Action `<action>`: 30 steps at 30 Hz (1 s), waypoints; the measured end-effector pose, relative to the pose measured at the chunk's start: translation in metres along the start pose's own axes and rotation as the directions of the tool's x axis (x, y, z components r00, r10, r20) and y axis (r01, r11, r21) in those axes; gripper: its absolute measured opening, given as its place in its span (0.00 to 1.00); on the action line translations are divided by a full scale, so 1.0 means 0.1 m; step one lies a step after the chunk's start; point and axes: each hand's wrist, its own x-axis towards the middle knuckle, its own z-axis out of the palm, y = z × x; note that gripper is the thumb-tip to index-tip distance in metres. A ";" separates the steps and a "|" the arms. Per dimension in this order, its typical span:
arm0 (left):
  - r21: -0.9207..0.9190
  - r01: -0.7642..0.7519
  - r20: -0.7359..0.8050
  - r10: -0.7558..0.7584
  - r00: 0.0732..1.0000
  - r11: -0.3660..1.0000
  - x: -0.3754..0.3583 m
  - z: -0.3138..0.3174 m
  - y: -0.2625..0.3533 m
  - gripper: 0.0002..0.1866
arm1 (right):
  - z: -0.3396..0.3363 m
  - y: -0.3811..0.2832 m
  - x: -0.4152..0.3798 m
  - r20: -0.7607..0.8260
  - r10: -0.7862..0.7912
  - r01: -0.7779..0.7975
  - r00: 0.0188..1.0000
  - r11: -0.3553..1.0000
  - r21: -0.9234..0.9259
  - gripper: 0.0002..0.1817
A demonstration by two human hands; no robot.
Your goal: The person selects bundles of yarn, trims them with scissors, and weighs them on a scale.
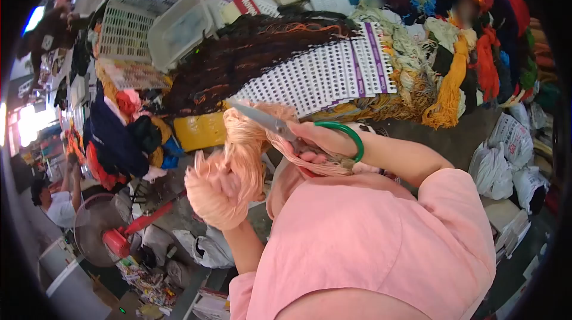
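A skein of glossy peach yarn (247, 135) stretches between my two hands in front of my chest. My left hand (223, 188) is wrapped in its strands, which cover most of the fingers and the wrist. My right hand (319, 144) is closed around a pair of scissors (262, 119), the metal blade pointing left across the top of the skein. More peach strands hang below the right palm. A green bangle (351, 135) circles that wrist. The scissors' handles are mostly hidden in the hand.
Beyond my hands, dark yarn (238, 52) lies beside punched white cards (322, 76). A plastic tub (179, 28) and lattice basket (125, 31) stand behind. Coloured skeins (456, 82) hang at right. At left are a fan (116, 241) and another person (59, 201).
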 end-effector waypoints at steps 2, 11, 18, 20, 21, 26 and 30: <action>-0.181 0.156 0.057 -0.148 0.987 0.971 -0.18 -0.15 -0.51 0.12 | -0.06 -0.13 -0.04 -0.118 -0.158 0.172 0.980 0.978 0.121 0.22; -0.659 0.698 0.752 -0.220 0.621 -0.281 0.42 0.57 0.40 0.17 | -2.18 -0.64 -1.21 -0.540 -0.781 -0.533 0.313 0.326 -0.781 0.12; -0.502 0.563 0.742 0.009 0.671 -0.657 0.54 0.76 0.51 0.18 | -2.93 -1.30 -1.98 -0.787 -0.611 -0.970 0.078 0.135 -0.201 0.14; -0.469 0.492 0.698 0.034 0.715 -0.733 0.50 0.65 0.49 0.19 | -3.25 -1.27 -1.98 -0.742 -0.669 -0.964 0.040 0.169 -0.205 0.17; -0.462 0.449 0.667 0.034 0.745 -0.765 0.47 0.54 0.47 0.20 | -3.29 -1.32 -1.94 -0.845 -0.533 -0.979 0.046 0.143 -0.143 0.16; -0.517 0.125 0.309 -0.049 0.950 -0.847 -0.06 -0.52 0.54 0.22 | -4.01 -1.11 -1.89 -0.812 -0.539 -0.933 0.225 0.122 -0.339 0.19; -0.562 0.105 0.209 -0.018 0.978 -0.821 -0.44 -1.11 0.87 0.25 | -3.08 -1.25 -1.31 -0.762 -0.611 -0.976 0.215 -0.104 -0.192 0.29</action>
